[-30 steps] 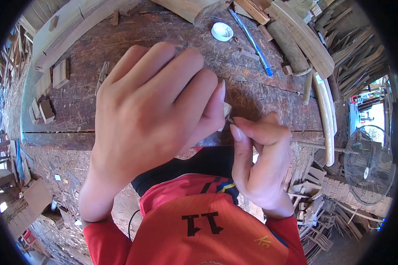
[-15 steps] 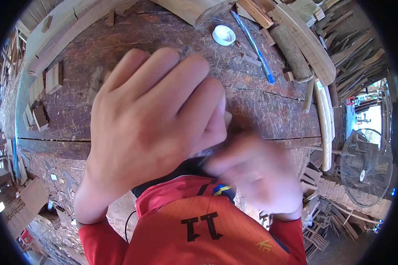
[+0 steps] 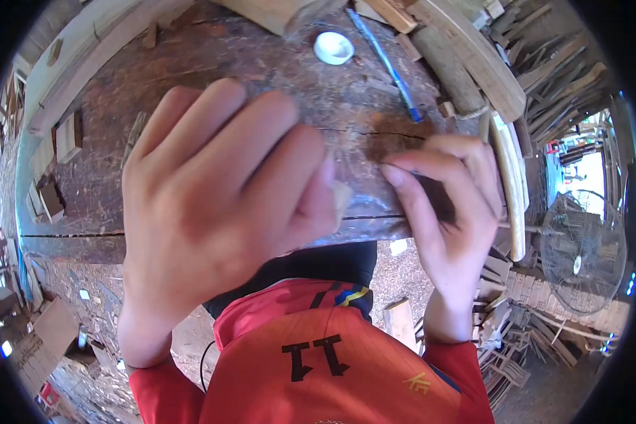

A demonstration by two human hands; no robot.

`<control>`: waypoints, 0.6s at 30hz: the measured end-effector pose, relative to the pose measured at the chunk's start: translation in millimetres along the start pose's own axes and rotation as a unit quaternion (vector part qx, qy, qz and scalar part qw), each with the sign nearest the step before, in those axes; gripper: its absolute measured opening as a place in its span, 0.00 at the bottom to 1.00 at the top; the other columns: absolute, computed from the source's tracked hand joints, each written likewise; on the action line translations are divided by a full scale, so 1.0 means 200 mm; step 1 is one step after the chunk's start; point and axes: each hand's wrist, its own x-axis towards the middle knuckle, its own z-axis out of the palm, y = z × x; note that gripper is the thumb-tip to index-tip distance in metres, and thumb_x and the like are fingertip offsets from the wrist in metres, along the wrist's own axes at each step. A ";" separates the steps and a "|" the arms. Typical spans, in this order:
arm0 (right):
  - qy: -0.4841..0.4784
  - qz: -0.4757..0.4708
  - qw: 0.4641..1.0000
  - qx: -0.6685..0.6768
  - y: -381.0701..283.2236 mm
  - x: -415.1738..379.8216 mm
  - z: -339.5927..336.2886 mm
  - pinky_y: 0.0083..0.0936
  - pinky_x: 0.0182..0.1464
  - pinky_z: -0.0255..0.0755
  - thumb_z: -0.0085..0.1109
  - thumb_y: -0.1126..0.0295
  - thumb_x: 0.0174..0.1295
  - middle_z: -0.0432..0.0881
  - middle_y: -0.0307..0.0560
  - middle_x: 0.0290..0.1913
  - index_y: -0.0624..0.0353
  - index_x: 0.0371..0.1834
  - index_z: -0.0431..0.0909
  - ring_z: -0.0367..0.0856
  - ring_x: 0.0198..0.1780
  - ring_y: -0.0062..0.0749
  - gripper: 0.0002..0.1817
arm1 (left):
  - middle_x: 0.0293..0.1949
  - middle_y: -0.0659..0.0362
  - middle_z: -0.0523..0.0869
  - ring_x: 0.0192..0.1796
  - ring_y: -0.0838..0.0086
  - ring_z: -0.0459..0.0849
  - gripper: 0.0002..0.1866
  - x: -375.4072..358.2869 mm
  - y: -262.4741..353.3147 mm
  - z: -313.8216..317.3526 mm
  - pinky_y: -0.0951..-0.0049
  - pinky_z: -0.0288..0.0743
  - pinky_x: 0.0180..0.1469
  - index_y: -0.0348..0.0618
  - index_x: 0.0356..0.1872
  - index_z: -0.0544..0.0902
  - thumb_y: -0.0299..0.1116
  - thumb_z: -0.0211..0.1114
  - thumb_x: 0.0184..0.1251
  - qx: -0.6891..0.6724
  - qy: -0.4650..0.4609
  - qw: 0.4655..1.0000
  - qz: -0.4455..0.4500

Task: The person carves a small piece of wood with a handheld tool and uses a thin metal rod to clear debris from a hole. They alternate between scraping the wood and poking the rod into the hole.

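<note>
A scratched wooden table (image 3: pixel 212 60) spans the upper half of the frame, a long dark crack running across it near its front edge. Below, at bottom centre, is the person's red shirt (image 3: pixel 261 367). The left hand (image 3: pixel 212 191) fills the middle left, back up, its fingers curled tightly round a pale piece. The right hand (image 3: pixel 459 191) is at the right of centre, with thumb and forefinger tips brought together; whether something thin sits between them, I cannot tell.

A wire fan (image 3: pixel 583 247) stands at the far right. At the upper right, beyond the right hand, a thick plank (image 3: pixel 477 60) lies beside a round log (image 3: pixel 449 71). A blue pen (image 3: pixel 385 67) slants across the upper middle, its lower end above the right hand. At the left, a wooden block (image 3: pixel 68 138) rests on the table, away from the left hand. A white lid (image 3: pixel 333 48) sits at upper centre, left of the pen.

Smallest is the pale piece (image 3: pixel 343 199), just right of centre, poking out by the left thumb. It lies left of the right fingertips and slightly below them, a gap between. Its visible end looks taller than wide, but the grip hides the rest, so its long axis is unclear. The left hand is nearer, already touching it.
</note>
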 end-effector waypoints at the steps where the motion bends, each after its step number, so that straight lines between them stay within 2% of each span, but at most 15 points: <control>1: 0.003 -0.010 1.000 -0.020 0.02 0.01 -0.01 0.30 0.52 0.75 0.77 0.78 0.59 0.84 0.46 0.43 0.61 0.45 0.89 0.82 0.46 0.35 0.11 | 0.32 0.55 0.77 0.31 0.58 0.75 0.06 0.00 0.00 0.00 0.60 0.70 0.35 0.38 0.29 0.82 0.27 0.72 0.57 -0.001 -0.002 1.000 -0.004; 5: 0.081 0.027 0.989 -0.125 0.08 0.07 -0.11 0.28 0.50 0.74 0.74 0.73 0.66 0.85 0.45 0.42 0.60 0.46 0.89 0.83 0.47 0.33 0.08 | 0.32 0.53 0.78 0.33 0.55 0.76 0.06 0.01 0.02 -0.03 0.58 0.72 0.38 0.36 0.30 0.82 0.27 0.71 0.59 0.000 -0.032 0.999 -0.021; 6: 0.095 0.062 0.979 -0.170 0.11 0.08 -0.15 0.27 0.49 0.74 0.73 0.71 0.68 0.86 0.44 0.40 0.60 0.46 0.88 0.83 0.46 0.30 0.07 | 0.32 0.53 0.78 0.33 0.55 0.76 0.06 0.02 0.02 -0.03 0.58 0.72 0.38 0.35 0.31 0.82 0.26 0.71 0.60 0.000 -0.034 0.999 -0.021; 7: 0.096 0.116 0.971 -0.186 0.14 0.08 -0.19 0.26 0.44 0.74 0.70 0.65 0.72 0.87 0.44 0.36 0.61 0.46 0.88 0.85 0.41 0.27 0.10 | 0.32 0.52 0.78 0.33 0.54 0.76 0.06 0.02 0.03 -0.04 0.57 0.72 0.38 0.35 0.31 0.83 0.26 0.70 0.62 0.001 -0.045 0.999 -0.028; 10: 0.056 0.262 0.949 -0.168 0.18 0.07 -0.24 0.39 0.42 0.76 0.68 0.57 0.74 0.87 0.52 0.34 0.61 0.43 0.86 0.86 0.36 0.48 0.16 | 0.33 0.51 0.80 0.34 0.53 0.78 0.05 0.03 0.05 -0.04 0.56 0.73 0.39 0.34 0.32 0.83 0.26 0.68 0.65 0.008 -0.064 0.997 -0.035; 11: 0.056 0.242 0.957 -0.151 0.20 0.07 -0.23 0.43 0.39 0.77 0.66 0.54 0.75 0.88 0.58 0.32 0.64 0.43 0.85 0.88 0.34 0.54 0.20 | 0.34 0.51 0.80 0.34 0.53 0.78 0.05 0.04 0.05 -0.04 0.56 0.73 0.39 0.34 0.32 0.83 0.26 0.67 0.65 0.008 -0.057 0.998 -0.032; 14: 0.013 0.241 0.956 -0.169 0.25 0.06 -0.20 0.44 0.41 0.79 0.67 0.54 0.74 0.89 0.61 0.34 0.65 0.43 0.86 0.90 0.37 0.57 0.20 | 0.35 0.50 0.81 0.36 0.52 0.80 0.05 0.02 0.06 -0.04 0.56 0.74 0.40 0.35 0.33 0.83 0.26 0.66 0.67 0.009 -0.057 0.998 -0.033; 15: 0.010 0.261 0.958 -0.115 0.25 0.06 -0.21 0.46 0.41 0.79 0.66 0.56 0.75 0.90 0.64 0.36 0.66 0.47 0.85 0.91 0.40 0.59 0.20 | 0.35 0.50 0.81 0.36 0.51 0.80 0.05 0.02 0.06 -0.04 0.55 0.75 0.41 0.35 0.33 0.83 0.26 0.66 0.68 0.009 -0.061 0.997 -0.036; 16: 0.007 0.256 0.960 -0.112 0.28 0.03 -0.23 0.44 0.40 0.79 0.64 0.59 0.76 0.90 0.64 0.37 0.66 0.52 0.86 0.91 0.38 0.58 0.18 | 0.35 0.50 0.81 0.36 0.51 0.80 0.05 0.02 0.05 -0.04 0.55 0.75 0.41 0.35 0.33 0.83 0.26 0.66 0.68 0.011 -0.065 0.997 -0.041; 18: 0.007 0.263 0.957 -0.123 0.26 -0.01 -0.27 0.42 0.37 0.75 0.63 0.61 0.77 0.88 0.60 0.32 0.65 0.53 0.85 0.86 0.31 0.51 0.16 | 0.35 0.50 0.81 0.36 0.52 0.80 0.05 0.02 0.03 -0.05 0.56 0.75 0.41 0.36 0.33 0.83 0.26 0.65 0.69 0.006 -0.065 0.998 -0.027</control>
